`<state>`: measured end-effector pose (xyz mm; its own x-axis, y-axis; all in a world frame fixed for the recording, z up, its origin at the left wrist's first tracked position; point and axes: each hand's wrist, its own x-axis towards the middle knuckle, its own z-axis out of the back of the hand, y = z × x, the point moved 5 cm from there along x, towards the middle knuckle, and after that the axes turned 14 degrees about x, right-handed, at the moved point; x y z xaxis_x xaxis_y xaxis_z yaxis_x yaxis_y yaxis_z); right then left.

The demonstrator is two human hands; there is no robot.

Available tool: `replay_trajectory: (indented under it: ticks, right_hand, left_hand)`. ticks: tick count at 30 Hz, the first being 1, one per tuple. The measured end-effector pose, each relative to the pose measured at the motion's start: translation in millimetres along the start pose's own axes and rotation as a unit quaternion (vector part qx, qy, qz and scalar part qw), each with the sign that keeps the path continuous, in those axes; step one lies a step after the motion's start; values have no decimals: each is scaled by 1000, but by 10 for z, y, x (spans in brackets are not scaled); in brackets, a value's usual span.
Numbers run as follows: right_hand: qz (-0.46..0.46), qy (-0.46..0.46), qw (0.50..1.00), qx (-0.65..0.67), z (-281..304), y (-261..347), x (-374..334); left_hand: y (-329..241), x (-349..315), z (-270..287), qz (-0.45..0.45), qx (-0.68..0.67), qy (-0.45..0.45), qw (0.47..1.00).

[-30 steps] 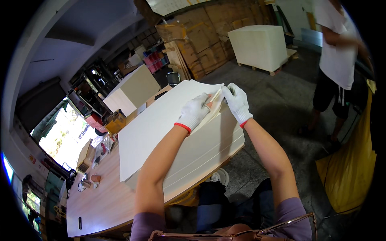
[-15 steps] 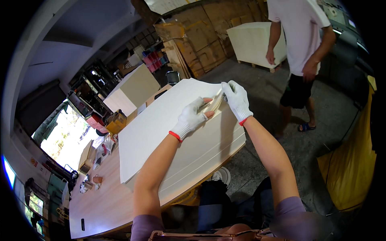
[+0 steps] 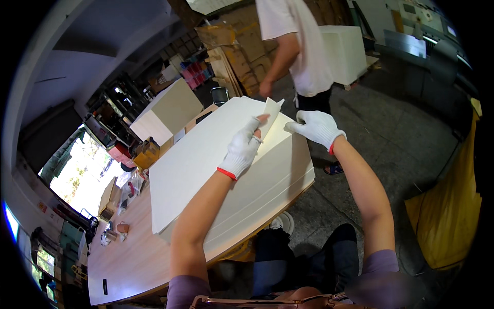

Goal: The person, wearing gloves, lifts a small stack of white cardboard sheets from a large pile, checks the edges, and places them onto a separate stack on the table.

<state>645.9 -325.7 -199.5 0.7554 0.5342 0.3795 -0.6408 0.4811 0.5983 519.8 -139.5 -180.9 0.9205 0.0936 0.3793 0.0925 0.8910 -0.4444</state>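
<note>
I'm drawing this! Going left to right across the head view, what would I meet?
Small black oblong object, small brown rounded object, white-gloved left grip, white-gloved right grip, big yellow draped sheet.

Left hand [image 3: 241,149] and right hand [image 3: 318,127] are wearing white, red-cuffed knit gloves [image 3: 237,160]; purple sleeves [image 3: 188,290] and dark blue trousers [image 3: 340,252] are showing.

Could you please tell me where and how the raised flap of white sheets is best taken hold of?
Probably pinch the raised flap by its free upper end, thumb and fingers on opposite faces, coming from the right: it bends up off the white stack, leaving that end exposed. The left hand is at its left side; the right hand is nearby, apart from it.
</note>
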Motion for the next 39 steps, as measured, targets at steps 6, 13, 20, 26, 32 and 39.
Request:
replay_trajectory:
  ticks: [6, 13, 20, 26, 32, 39]
  right_hand:
    - [206, -17, 976, -63, 112, 214, 164]
    - [-16, 6, 963, 270, -90, 139, 220]
    - [14, -120, 938, 326, -212, 40, 40]
    - [25, -151, 935, 321, -237, 11, 44]
    - [0, -127, 937, 326, -208, 6, 10]
    - [4, -133, 938, 321, -225, -4, 19]
  left_hand:
    - [-108, 31, -29, 10, 47, 39, 998]
    - [-128, 4, 2, 6, 97, 39, 995]
    - [-68, 21, -19, 15, 81, 51, 995]
    - [-60, 43, -18, 7, 110, 46, 993]
    - [-176, 10, -5, 9, 67, 29, 997]
    - [-105, 43, -40, 8, 126, 58, 990]
